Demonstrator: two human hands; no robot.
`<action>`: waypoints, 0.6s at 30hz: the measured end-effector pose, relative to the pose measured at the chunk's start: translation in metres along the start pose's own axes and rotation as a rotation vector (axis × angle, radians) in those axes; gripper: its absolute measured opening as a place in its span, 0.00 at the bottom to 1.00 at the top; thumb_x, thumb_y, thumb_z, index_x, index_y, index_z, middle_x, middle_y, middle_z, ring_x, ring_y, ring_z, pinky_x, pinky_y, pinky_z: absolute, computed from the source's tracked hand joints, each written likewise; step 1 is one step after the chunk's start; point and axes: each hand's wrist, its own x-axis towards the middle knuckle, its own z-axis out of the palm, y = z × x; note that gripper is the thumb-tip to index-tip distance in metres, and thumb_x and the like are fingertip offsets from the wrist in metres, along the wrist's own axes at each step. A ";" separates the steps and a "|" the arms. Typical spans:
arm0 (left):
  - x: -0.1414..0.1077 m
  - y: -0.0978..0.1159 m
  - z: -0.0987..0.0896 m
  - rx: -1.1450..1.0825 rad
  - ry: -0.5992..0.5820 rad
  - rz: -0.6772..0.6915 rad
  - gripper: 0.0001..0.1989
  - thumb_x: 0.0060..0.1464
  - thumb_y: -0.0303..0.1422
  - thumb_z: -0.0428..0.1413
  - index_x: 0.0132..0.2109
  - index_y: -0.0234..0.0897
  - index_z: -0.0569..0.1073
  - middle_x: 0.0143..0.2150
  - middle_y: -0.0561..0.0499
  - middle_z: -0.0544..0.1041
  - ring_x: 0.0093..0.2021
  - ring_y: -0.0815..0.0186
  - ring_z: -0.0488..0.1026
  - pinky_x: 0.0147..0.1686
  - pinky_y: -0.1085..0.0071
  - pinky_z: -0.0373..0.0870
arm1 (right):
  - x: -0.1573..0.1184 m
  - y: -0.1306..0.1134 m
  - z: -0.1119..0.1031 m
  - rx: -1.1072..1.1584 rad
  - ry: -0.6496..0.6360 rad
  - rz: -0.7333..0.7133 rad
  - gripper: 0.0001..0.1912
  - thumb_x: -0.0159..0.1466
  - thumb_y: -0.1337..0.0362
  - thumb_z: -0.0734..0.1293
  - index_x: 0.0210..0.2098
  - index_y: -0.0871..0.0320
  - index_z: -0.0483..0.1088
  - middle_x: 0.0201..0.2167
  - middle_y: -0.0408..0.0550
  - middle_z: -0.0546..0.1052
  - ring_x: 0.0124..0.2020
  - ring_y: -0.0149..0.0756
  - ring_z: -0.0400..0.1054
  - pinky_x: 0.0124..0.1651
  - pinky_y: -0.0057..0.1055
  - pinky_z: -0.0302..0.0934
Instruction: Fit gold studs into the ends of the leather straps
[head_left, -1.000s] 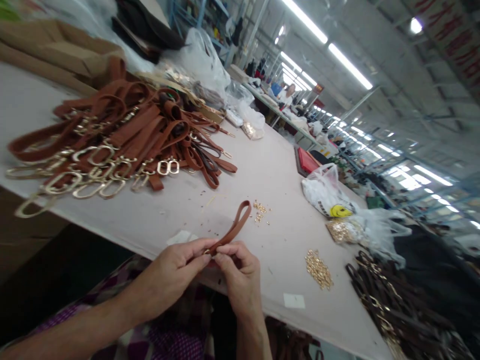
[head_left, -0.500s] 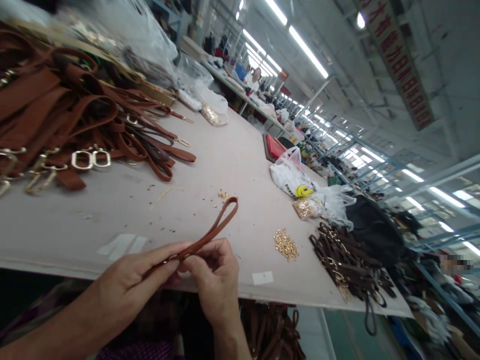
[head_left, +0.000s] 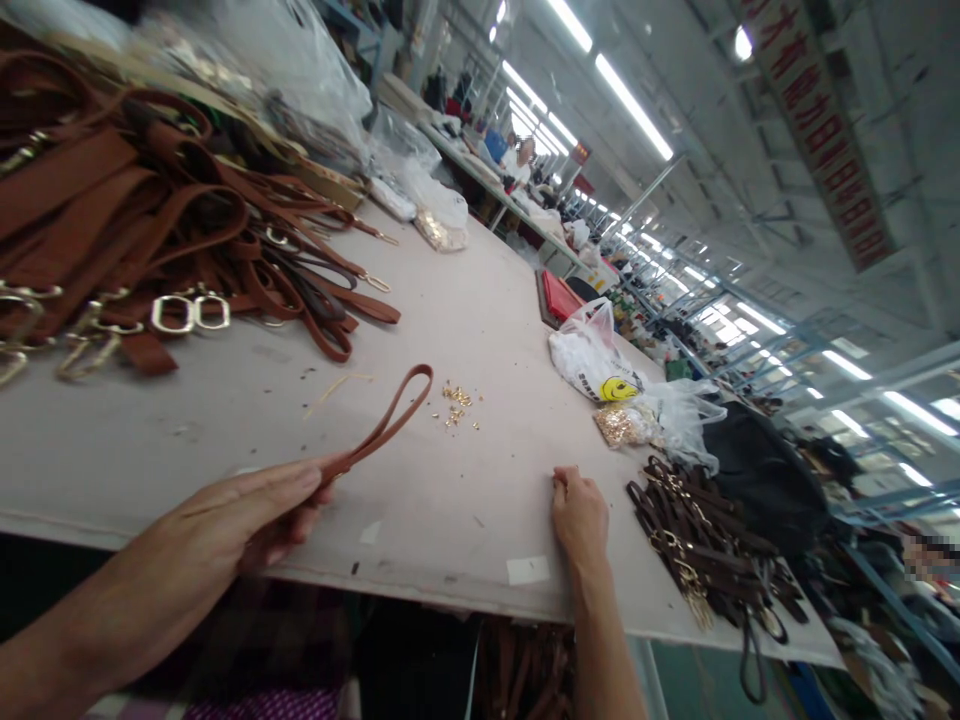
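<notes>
Between the thumb and fingers of my left hand is a looped brown leather strap, its loop pointing up and away over the table. My right hand is at the spot of the gold pieces pile, right of centre, with its fingers pressed together. The hand covers that pile, and whatever its fingertips hold is too small to make out. A scatter of small gold pieces lies on the table beyond the strap loop.
Brown straps with metal buckles heap at the left. Dark straps lie at the right, near a black bag and a white plastic bag. White paper lies near the table's front edge.
My right hand has left the strap and moved right to the gold pile. My left hand has shifted left with the strap, and the view has turned slightly.
</notes>
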 end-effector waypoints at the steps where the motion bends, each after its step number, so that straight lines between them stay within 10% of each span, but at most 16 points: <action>1: -0.002 0.006 0.003 -0.027 0.027 -0.053 0.15 0.61 0.41 0.53 0.52 0.47 0.76 0.31 0.61 0.78 0.30 0.72 0.73 0.26 0.83 0.66 | 0.001 -0.001 0.000 -0.021 -0.015 -0.011 0.12 0.65 0.64 0.60 0.42 0.56 0.74 0.33 0.53 0.77 0.37 0.40 0.71 0.44 0.35 0.60; 11: -0.014 0.048 0.019 -0.054 -0.033 -0.114 0.12 0.46 0.36 0.62 0.36 0.33 0.75 0.26 0.56 0.73 0.25 0.71 0.67 0.29 0.76 0.66 | 0.001 0.001 -0.002 0.069 -0.107 0.017 0.10 0.60 0.60 0.63 0.38 0.54 0.73 0.34 0.52 0.80 0.35 0.46 0.73 0.42 0.42 0.64; 18: -0.015 0.033 0.018 0.130 -0.071 0.009 0.12 0.56 0.37 0.54 0.45 0.36 0.74 0.25 0.60 0.66 0.23 0.72 0.61 0.23 0.78 0.57 | -0.057 -0.132 -0.002 0.921 -0.153 -0.018 0.10 0.59 0.57 0.70 0.37 0.56 0.73 0.35 0.47 0.79 0.38 0.37 0.73 0.42 0.32 0.68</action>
